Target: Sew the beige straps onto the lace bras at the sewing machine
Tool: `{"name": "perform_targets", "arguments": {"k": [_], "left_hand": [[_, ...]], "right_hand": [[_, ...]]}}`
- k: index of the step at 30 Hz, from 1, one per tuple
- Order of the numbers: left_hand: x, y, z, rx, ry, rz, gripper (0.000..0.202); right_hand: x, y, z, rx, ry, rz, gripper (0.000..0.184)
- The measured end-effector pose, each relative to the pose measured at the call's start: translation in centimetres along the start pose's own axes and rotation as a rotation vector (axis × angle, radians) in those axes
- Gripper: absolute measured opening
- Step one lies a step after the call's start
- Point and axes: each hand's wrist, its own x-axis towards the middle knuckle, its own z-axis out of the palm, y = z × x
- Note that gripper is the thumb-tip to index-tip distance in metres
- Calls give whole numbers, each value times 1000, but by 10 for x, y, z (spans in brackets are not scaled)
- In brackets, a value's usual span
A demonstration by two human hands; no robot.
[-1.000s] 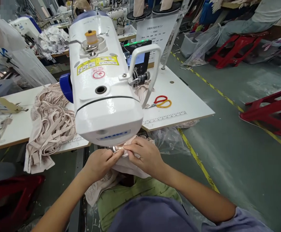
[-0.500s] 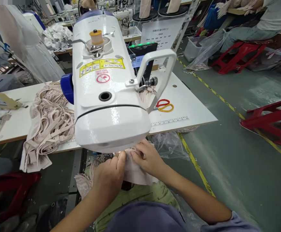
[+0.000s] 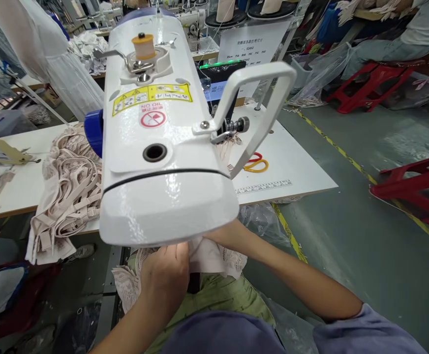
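Note:
In front of me stands a white sewing machine [image 3: 170, 206], its head covering the sewing area. Below its near edge my left hand [image 3: 167, 269] is closed, fingers curled around the edge of a pale pink lace-edged garment piece [image 3: 205, 258]. The fingertips are tucked out of sight. My right hand [image 3: 222, 231] reaches under the machine head, and only its back near the wrist shows. Its fingers are hidden behind the machine. The garment piece hangs down over my lap, with lace [image 3: 234, 263] at its right side. More lace fabric [image 3: 126, 282] lies left of my left hand.
A heap of pale pink strapped garments [image 3: 67, 196] overhangs the table's left part. On the white tabletop [image 3: 303, 172] to the right are scissors [image 3: 257, 165] and a printed ruler [image 3: 264, 187]. Red stools [image 3: 417, 189] stand on the floor at right. Someone sits at the upper right.
My right hand has moved forward and up, out of sight under the machine head. My left hand keeps its hold, and more lace shows at the right. My view has shifted closer to the machine.

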Motion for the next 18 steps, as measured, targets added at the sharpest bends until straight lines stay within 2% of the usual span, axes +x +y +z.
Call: {"name": "perform_targets", "arguments": {"k": [7, 18], "left_hand": [[-2, 0, 1, 47, -11, 0, 41], [-4, -4, 2, 48, 15, 12, 39]], "right_hand": [[0, -3, -2, 4, 6, -26, 35], [1, -4, 0, 4, 43, -59, 34]]}}
